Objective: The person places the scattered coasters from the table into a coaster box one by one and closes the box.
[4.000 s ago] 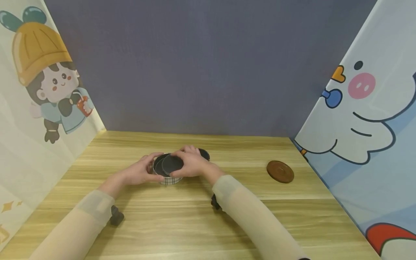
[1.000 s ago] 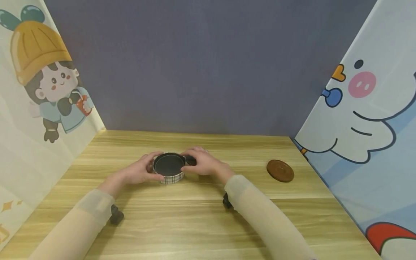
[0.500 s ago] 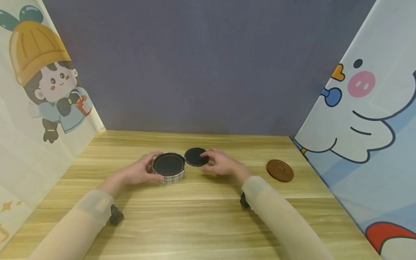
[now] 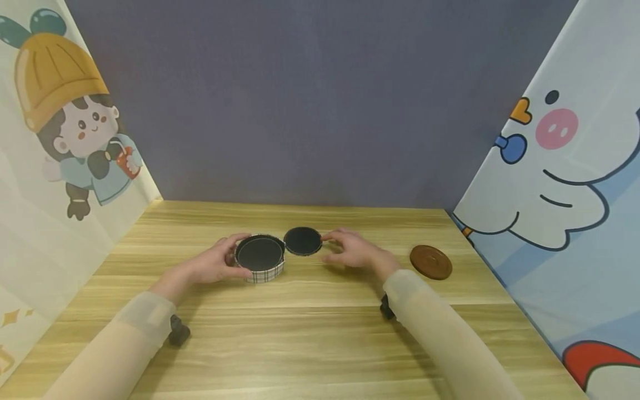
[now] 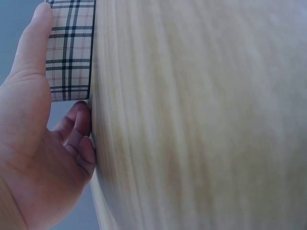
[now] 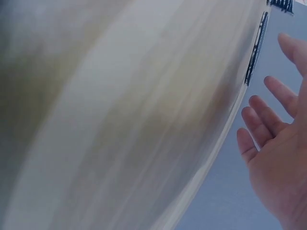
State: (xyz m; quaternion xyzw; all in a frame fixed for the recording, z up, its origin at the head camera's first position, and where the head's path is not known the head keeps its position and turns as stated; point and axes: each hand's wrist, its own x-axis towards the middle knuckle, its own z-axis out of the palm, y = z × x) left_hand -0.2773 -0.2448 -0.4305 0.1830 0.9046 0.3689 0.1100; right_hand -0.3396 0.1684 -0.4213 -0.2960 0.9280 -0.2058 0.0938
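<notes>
A round plaid box [image 4: 260,261] stands on the table, its inside showing a flat black round surface. My left hand [image 4: 217,264] grips the box's left side, thumb in front and fingers behind; in the left wrist view the thumb lies along the plaid wall [image 5: 69,52]. Touching the box on the right is a black round lid [image 4: 303,241], lying flat with its dark face up; its plaid edge [image 6: 256,48] shows in the right wrist view. My right hand [image 4: 352,250] is just right of the lid, fingers spread and holding nothing. Whether a fingertip touches the lid's rim I cannot tell.
A brown round disc [image 4: 431,262] lies farther right on the wooden table [image 4: 280,344]. A grey-blue panel [image 4: 310,100] rises behind the table. Cartoon-printed panels flank it on the left [image 4: 90,111] and right [image 4: 560,166].
Four seconds ago my right hand held a dark disc over the box; now it holds nothing. It has drawn rightward, uncovering the lid. My left hand stays on the box.
</notes>
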